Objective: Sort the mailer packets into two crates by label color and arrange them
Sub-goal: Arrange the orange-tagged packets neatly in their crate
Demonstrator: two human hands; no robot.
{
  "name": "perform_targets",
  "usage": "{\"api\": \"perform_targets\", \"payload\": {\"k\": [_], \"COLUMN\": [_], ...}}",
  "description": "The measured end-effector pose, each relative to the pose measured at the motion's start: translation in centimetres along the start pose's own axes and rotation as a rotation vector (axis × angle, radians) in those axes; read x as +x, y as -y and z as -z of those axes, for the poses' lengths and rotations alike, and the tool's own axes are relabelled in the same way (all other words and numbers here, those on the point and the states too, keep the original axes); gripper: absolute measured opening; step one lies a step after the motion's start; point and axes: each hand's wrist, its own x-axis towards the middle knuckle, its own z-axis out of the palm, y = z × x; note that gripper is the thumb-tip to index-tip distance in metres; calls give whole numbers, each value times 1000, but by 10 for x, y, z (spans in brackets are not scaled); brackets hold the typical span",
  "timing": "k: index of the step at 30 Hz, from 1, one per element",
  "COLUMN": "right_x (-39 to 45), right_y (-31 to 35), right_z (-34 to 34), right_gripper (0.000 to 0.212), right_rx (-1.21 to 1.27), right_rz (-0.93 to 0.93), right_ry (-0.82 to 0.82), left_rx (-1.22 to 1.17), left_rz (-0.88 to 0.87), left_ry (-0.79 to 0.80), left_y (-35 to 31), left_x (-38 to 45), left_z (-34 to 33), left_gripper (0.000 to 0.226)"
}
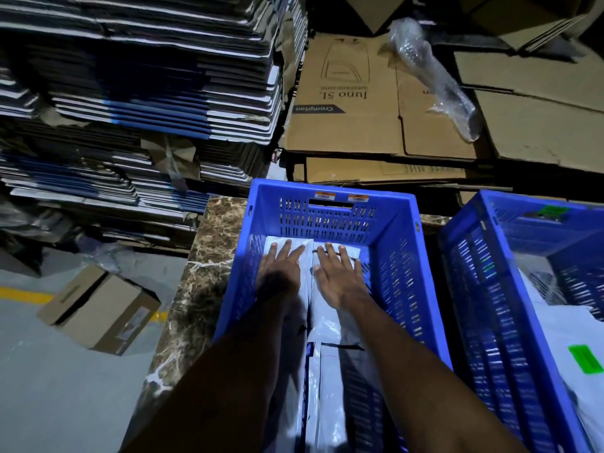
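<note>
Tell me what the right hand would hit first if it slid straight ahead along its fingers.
Probably the slotted far wall of the left blue plastic crate: the right hand lies flat on grey mailer packets, fingers toward it.

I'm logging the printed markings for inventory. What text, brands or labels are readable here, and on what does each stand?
"Crompton": upside down on the flattened cardboard carton.
"Juno 5L": upside down on the same carton; the smaller line under it is too blurred to read.
Orange stickers on the left crate: too small.
Green label on a mailer packet in the right crate: blurred.
</note>
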Motion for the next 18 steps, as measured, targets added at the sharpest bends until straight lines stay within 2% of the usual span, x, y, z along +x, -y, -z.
{"api": "perform_targets", "payload": {"k": [4,6,9,14,18], "right_x": [-27,-48,-69,-66,-57], "right_y": [2,7,8,-5,-3], "right_z": [0,-7,-27,-45,-47], "right_gripper": [65,65,66,77,76], "right_rx": [4,41,65,14,-68], "right_rz": [-106,-186,-153,-57,-62], "right_ry": [-134,-174,-173,-206,-192], "left_rx": [-105,-44,45,53,74], "left_rz": [-44,-61,-68,-47,-52], "left_ry": [-160,-100,-15,-14,-4], "left_y": [-6,-5,-1,8,9], "left_x": [-34,-55,-72,-60,-51], "left_z": [1,-7,-10,-12,-15], "left_gripper": [45,46,56,69,70]}}
